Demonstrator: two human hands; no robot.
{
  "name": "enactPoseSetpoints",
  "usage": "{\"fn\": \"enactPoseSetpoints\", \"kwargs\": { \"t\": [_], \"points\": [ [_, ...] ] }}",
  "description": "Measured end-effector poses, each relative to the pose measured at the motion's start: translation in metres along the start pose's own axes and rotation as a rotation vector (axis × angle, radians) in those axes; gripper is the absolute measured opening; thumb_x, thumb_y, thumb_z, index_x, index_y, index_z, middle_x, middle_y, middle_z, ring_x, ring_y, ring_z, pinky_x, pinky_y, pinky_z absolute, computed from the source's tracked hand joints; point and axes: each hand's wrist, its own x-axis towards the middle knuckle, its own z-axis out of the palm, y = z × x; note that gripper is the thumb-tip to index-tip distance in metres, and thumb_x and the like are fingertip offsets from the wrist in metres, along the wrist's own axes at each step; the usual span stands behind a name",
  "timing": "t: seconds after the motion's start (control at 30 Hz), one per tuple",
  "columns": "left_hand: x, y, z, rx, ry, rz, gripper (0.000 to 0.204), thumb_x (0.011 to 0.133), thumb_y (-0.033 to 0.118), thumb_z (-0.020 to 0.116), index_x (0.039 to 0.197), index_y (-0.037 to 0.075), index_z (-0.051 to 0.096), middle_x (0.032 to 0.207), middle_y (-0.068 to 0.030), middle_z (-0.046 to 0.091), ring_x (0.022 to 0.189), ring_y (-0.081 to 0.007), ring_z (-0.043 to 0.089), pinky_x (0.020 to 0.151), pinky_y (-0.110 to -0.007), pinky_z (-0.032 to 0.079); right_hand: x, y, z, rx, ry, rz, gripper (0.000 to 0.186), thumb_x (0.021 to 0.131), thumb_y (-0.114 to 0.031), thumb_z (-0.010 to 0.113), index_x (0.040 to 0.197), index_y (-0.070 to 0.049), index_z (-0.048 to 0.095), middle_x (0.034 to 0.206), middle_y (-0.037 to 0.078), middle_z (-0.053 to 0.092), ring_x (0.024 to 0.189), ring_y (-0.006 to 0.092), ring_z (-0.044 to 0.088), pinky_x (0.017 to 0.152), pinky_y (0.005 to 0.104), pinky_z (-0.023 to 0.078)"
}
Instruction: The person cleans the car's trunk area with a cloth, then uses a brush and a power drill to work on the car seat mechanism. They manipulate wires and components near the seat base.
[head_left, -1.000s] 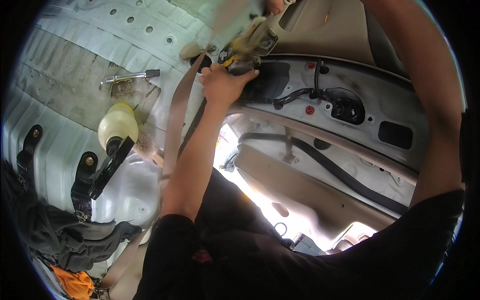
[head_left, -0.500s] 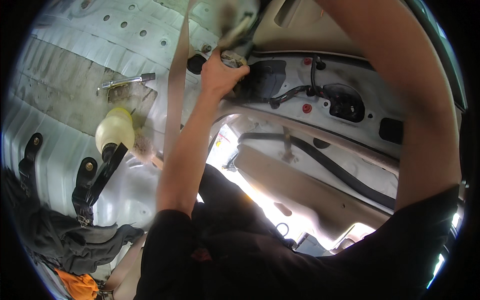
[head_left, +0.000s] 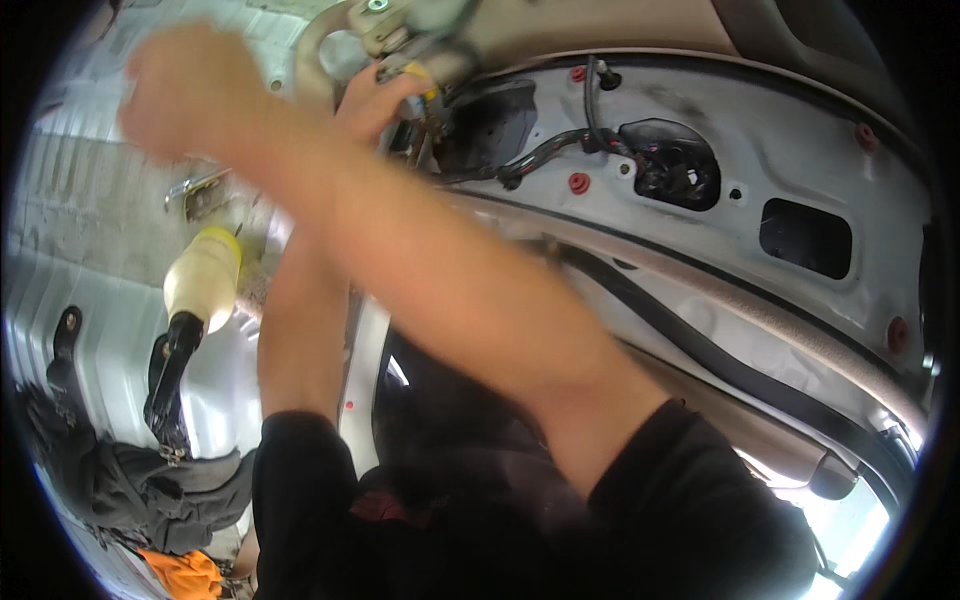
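Note:
My left hand (head_left: 372, 105) is closed around a seat belt retractor (head_left: 418, 88), a metal part with a yellow patch, beside the dark opening in the side panel. A loop of beige belt webbing (head_left: 312, 60) and a beige fitting with a bolt (head_left: 378, 22) lie just beyond it. Over my left forearm crosses my right arm. The right hand (head_left: 195, 95) hangs over the bare floor at the left, its fingers smeared by motion. Closest below it is a chrome ratchet-like tool (head_left: 190, 187). Whether this hand holds anything cannot be made out.
A pale yellow bottle with a black head (head_left: 203, 280) lies on the ribbed metal floor (head_left: 100, 290). Black brackets (head_left: 66, 335), dark cloth (head_left: 165, 505) and orange cloth (head_left: 182, 575) are nearer. At right, the bare grey panel (head_left: 740, 130) carries a wire harness (head_left: 545, 155).
My right arm has swung from the upper right across to the left, over my left forearm. My left hand keeps hold of the retractor. The view has shifted, moving the scene in the picture.

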Motion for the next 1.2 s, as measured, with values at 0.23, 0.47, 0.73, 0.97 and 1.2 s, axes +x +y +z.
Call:
{"fn": "enactPoseSetpoints", "kwargs": {
  "t": [0.23,0.47,0.73,0.97,1.2],
  "points": [
    [-0.009,0.008,-0.01,-0.67,0.04,-0.161,0.041,0.079,0.031,0.07,0.112,0.008,0.061,0.104,-0.0056,0.066,0.091,-0.0197,0.064,0.083,-0.041,0.049,-0.118,-0.028,-0.011,0.479,0.04,-0.004,0.019,0.079,-0.016,0.061,0.082,0.0,0.07,0.077,0.017,0.068,0.077,0.0372,0.066,0.075,0.047,0.051],
    [-0.032,0.004,0.007,-0.681,0.117,-0.123,0.04,0.082,0.025,0.068,0.116,0.007,0.058,0.105,-0.006,0.066,0.094,-0.0213,0.065,0.085,-0.043,0.05,-0.122,-0.035,-0.017,0.529,0.089,0.013,0.018,0.079,-0.015,0.06,0.081,0.001,0.069,0.076,0.018,0.067,0.075,0.0372,0.065,0.075,0.0455,0.051],
    [-0.045,0.013,0.0,-0.739,0.07,-0.136,0.043,0.08,0.025,0.066,0.117,0.006,0.058,0.109,-0.0079,0.067,0.1,-0.0244,0.065,0.094,-0.045,0.048,-0.119,-0.043,-0.017,0.524,0.103,-0.017,0.018,0.078,-0.015,0.06,0.079,0.001,0.067,0.073,0.018,0.065,0.074,0.0379,0.065,0.074,0.046,0.051],
    [-0.044,0.02,-0.01,-0.76,-0.027,-0.146,0.052,0.079,0.025,0.062,0.127,0.005,0.056,0.119,-0.0098,0.066,0.11,-0.0269,0.063,0.099,-0.048,0.046,-0.123,-0.047,-0.014,0.578,0.112,0.009,0.018,0.078,-0.014,0.061,0.082,0.001,0.069,0.074,0.017,0.067,0.075,0.0372,0.066,0.075,0.0455,0.051],
    [-0.053,0.014,-0.01,-0.885,-0.025,-0.157,0.053,0.079,0.023,0.06,0.128,0.005,0.054,0.123,-0.0111,0.064,0.113,-0.0286,0.061,0.099,-0.05,0.045,-0.13,-0.05,-0.017,0.587,0.081,0.022,0.021,0.08,-0.015,0.061,0.089,0.002,0.069,0.078,0.017,0.068,0.078,0.0366,0.066,0.076,0.0448,0.051]
  ]
}}
